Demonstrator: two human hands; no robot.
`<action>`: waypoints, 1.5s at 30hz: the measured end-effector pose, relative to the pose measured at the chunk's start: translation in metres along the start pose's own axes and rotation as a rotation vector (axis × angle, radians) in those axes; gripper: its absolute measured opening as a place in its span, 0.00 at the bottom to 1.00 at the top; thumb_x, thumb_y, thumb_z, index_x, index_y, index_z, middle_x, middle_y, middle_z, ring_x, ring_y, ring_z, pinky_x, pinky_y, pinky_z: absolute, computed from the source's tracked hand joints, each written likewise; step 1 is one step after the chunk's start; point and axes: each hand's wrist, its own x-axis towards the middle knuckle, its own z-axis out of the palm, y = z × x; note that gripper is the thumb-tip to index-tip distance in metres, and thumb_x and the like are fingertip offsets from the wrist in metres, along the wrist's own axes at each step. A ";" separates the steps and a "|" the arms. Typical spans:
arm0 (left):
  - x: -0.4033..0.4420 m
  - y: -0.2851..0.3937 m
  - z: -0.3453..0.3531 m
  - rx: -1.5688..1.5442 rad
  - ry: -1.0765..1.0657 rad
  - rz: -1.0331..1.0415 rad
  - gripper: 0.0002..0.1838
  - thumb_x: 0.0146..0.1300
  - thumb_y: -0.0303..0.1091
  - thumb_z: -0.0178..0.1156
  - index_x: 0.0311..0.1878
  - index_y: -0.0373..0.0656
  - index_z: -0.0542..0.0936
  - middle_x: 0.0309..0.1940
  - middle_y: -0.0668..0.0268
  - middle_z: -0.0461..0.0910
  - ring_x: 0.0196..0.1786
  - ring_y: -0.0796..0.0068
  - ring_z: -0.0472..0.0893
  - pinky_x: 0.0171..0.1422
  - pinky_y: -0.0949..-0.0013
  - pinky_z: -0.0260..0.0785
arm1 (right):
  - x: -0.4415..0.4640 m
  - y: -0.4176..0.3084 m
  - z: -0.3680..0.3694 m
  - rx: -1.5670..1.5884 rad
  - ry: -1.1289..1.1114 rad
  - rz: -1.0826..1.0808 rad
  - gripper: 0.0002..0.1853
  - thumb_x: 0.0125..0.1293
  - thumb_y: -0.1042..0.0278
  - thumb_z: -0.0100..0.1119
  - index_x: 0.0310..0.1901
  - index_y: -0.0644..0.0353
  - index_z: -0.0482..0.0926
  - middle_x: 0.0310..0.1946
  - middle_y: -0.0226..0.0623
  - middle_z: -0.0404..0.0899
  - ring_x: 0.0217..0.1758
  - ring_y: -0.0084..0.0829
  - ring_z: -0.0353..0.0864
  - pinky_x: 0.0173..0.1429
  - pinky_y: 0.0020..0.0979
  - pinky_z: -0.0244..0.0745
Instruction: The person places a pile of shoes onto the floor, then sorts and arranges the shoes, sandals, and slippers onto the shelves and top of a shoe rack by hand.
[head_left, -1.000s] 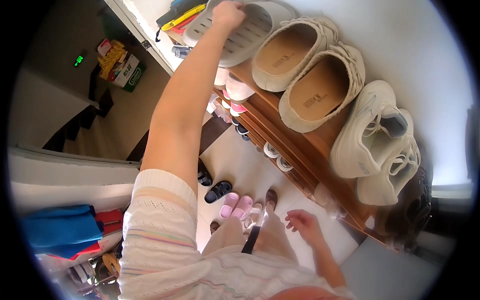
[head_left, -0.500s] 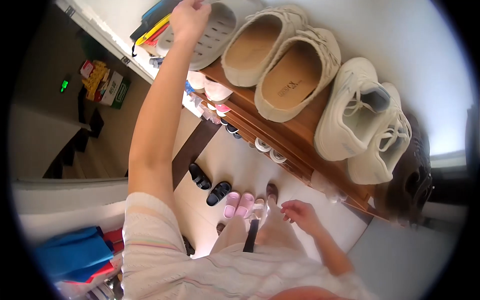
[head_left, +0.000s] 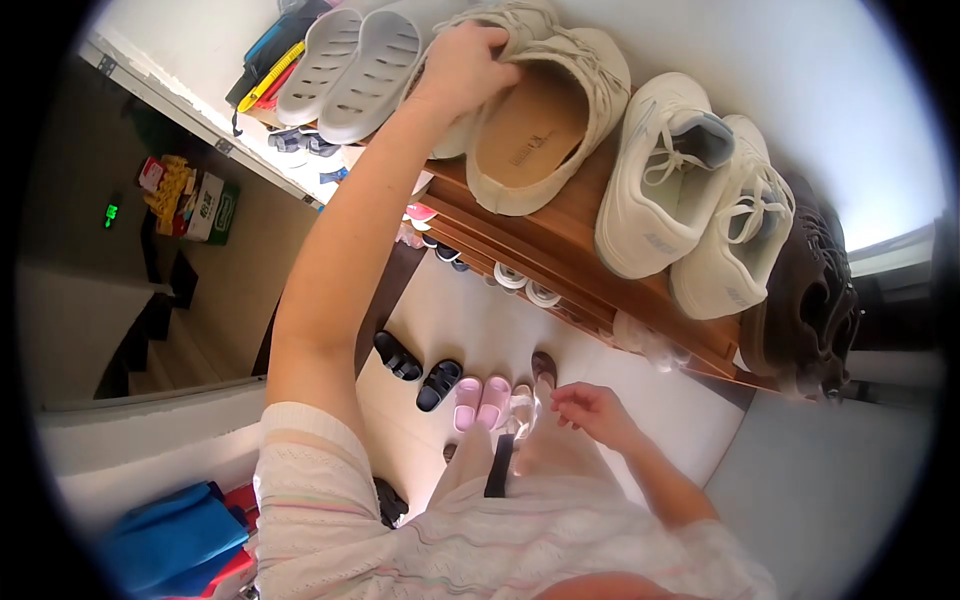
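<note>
My left hand (head_left: 465,70) reaches up to a pair of beige slip-on shoes (head_left: 535,135) on top of the wooden shoe rack. Its fingers are curled over the left shoe of the pair, partly covering it. To the left of that hand stand grey slotted clogs (head_left: 370,75). White lace-up sneakers (head_left: 665,185) are on the right of the beige pair. My right hand (head_left: 595,412) hangs over the floor, empty, its fingers loosely bent and apart.
Dark shoes (head_left: 805,290) stand at the rack's (head_left: 580,240) right end. Black slides (head_left: 438,385) and pink slippers (head_left: 482,403) lie on the floor. A yellow-handled tool (head_left: 272,77) is beside the clogs. Boxed goods (head_left: 205,205) and steps show beyond the doorway.
My left hand has moved from the grey clogs to the beige pair and closed on its left shoe. The clogs are now uncovered. The view has shifted; my right hand stays low.
</note>
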 end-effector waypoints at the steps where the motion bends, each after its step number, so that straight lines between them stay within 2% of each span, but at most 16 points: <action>1: 0.001 -0.003 0.002 0.035 0.044 0.050 0.14 0.41 0.40 0.62 0.30 0.41 0.78 0.30 0.54 0.75 0.36 0.55 0.75 0.43 0.59 0.67 | -0.002 0.001 -0.001 -0.002 0.005 0.006 0.12 0.62 0.70 0.53 0.46 0.61 0.74 0.36 0.29 0.78 0.33 0.18 0.76 0.35 0.20 0.70; 7: 0.001 -0.003 -0.003 0.033 -0.021 0.024 0.13 0.41 0.39 0.61 0.29 0.42 0.78 0.29 0.54 0.75 0.36 0.55 0.75 0.43 0.59 0.66 | -0.006 0.002 -0.002 0.021 0.024 0.020 0.12 0.62 0.70 0.52 0.47 0.61 0.74 0.36 0.29 0.78 0.33 0.18 0.76 0.35 0.20 0.70; 10: -0.001 -0.007 0.002 -0.126 -0.006 0.045 0.14 0.42 0.39 0.61 0.31 0.41 0.78 0.28 0.53 0.76 0.35 0.56 0.76 0.42 0.60 0.66 | -0.004 0.002 -0.001 0.021 0.007 0.023 0.12 0.62 0.70 0.52 0.47 0.61 0.74 0.36 0.29 0.78 0.33 0.18 0.76 0.36 0.20 0.70; 13: -0.003 -0.007 -0.002 -0.118 -0.111 -0.068 0.15 0.45 0.40 0.61 0.32 0.39 0.77 0.27 0.53 0.77 0.34 0.58 0.76 0.41 0.62 0.66 | -0.003 -0.002 0.002 0.014 0.003 0.018 0.11 0.62 0.71 0.53 0.46 0.62 0.74 0.35 0.30 0.78 0.33 0.19 0.76 0.36 0.20 0.71; 14: -0.007 -0.008 -0.006 -0.180 -0.143 -0.052 0.16 0.47 0.40 0.61 0.37 0.39 0.79 0.28 0.55 0.78 0.33 0.63 0.76 0.41 0.65 0.68 | -0.003 -0.004 0.004 0.011 0.009 0.016 0.11 0.62 0.71 0.53 0.45 0.64 0.74 0.34 0.31 0.78 0.32 0.20 0.76 0.37 0.21 0.71; 17: -0.032 -0.003 -0.031 -0.391 0.071 -0.049 0.18 0.48 0.39 0.61 0.42 0.41 0.79 0.30 0.58 0.79 0.32 0.66 0.77 0.43 0.69 0.69 | -0.007 -0.010 0.004 0.005 0.032 0.016 0.11 0.62 0.71 0.53 0.44 0.65 0.74 0.33 0.32 0.78 0.32 0.20 0.76 0.37 0.22 0.71; 18: -0.045 -0.007 -0.052 -0.412 0.014 -0.103 0.18 0.52 0.31 0.61 0.49 0.43 0.78 0.41 0.66 0.80 0.40 0.77 0.77 0.48 0.74 0.68 | -0.007 -0.010 0.004 0.007 0.040 0.015 0.11 0.62 0.71 0.53 0.45 0.64 0.74 0.34 0.32 0.79 0.32 0.21 0.77 0.37 0.22 0.71; 21: -0.081 -0.028 -0.090 -0.041 0.029 -0.157 0.20 0.50 0.34 0.63 0.50 0.47 0.78 0.47 0.62 0.77 0.48 0.69 0.75 0.55 0.70 0.65 | -0.004 0.001 0.001 -0.004 0.053 0.002 0.10 0.60 0.74 0.52 0.45 0.62 0.75 0.34 0.32 0.79 0.31 0.22 0.78 0.33 0.21 0.71; 24: -0.101 -0.063 -0.089 0.330 -0.017 -0.090 0.21 0.48 0.38 0.64 0.49 0.53 0.78 0.55 0.58 0.71 0.57 0.62 0.69 0.61 0.64 0.61 | -0.002 0.003 0.005 -0.020 0.030 0.010 0.10 0.60 0.75 0.52 0.44 0.62 0.75 0.35 0.33 0.79 0.31 0.22 0.78 0.32 0.22 0.71; 27: -0.107 -0.088 -0.083 0.457 0.089 -0.070 0.21 0.43 0.43 0.64 0.45 0.55 0.80 0.55 0.55 0.70 0.56 0.54 0.69 0.59 0.59 0.62 | 0.001 -0.005 0.013 -0.042 -0.020 -0.006 0.11 0.62 0.69 0.54 0.45 0.62 0.75 0.34 0.29 0.79 0.32 0.20 0.77 0.35 0.21 0.70; 32: -0.107 -0.103 -0.079 0.368 0.144 -0.058 0.20 0.42 0.40 0.65 0.44 0.53 0.80 0.55 0.57 0.70 0.56 0.55 0.69 0.60 0.62 0.63 | 0.006 -0.014 0.025 -0.080 -0.036 -0.032 0.11 0.62 0.69 0.54 0.45 0.62 0.75 0.33 0.28 0.78 0.32 0.19 0.76 0.35 0.21 0.70; 35: -0.107 -0.097 -0.083 0.298 0.174 -0.093 0.19 0.44 0.40 0.65 0.42 0.50 0.81 0.53 0.58 0.72 0.54 0.57 0.72 0.58 0.63 0.64 | 0.008 -0.027 0.025 -0.089 -0.026 -0.086 0.11 0.61 0.70 0.54 0.44 0.63 0.75 0.33 0.29 0.78 0.32 0.19 0.76 0.35 0.21 0.70; 38: -0.109 -0.102 -0.082 0.298 0.173 -0.070 0.18 0.42 0.40 0.65 0.41 0.49 0.81 0.54 0.56 0.71 0.54 0.55 0.71 0.59 0.62 0.63 | 0.010 -0.044 0.029 -0.105 -0.032 -0.105 0.11 0.61 0.71 0.54 0.44 0.64 0.75 0.33 0.31 0.78 0.32 0.19 0.76 0.36 0.22 0.71; 39: -0.110 -0.110 -0.079 0.405 0.157 -0.015 0.19 0.42 0.40 0.65 0.41 0.48 0.81 0.53 0.54 0.72 0.54 0.56 0.71 0.59 0.61 0.63 | 0.007 -0.048 0.030 -0.102 0.001 -0.105 0.11 0.61 0.71 0.54 0.44 0.65 0.75 0.33 0.32 0.77 0.32 0.19 0.76 0.36 0.22 0.71; 41: -0.109 -0.120 -0.074 0.362 0.167 0.031 0.18 0.44 0.39 0.66 0.41 0.45 0.81 0.48 0.55 0.73 0.54 0.57 0.70 0.58 0.61 0.63 | 0.005 -0.052 0.033 -0.115 0.016 -0.128 0.11 0.61 0.71 0.54 0.44 0.66 0.75 0.32 0.32 0.77 0.32 0.19 0.76 0.37 0.22 0.72; 45: -0.108 -0.106 -0.080 0.343 0.141 0.005 0.17 0.44 0.36 0.65 0.40 0.44 0.80 0.47 0.57 0.74 0.53 0.58 0.70 0.57 0.61 0.63 | -0.003 -0.043 0.023 -0.025 0.020 -0.217 0.12 0.61 0.71 0.54 0.44 0.67 0.74 0.32 0.33 0.76 0.32 0.20 0.76 0.39 0.22 0.73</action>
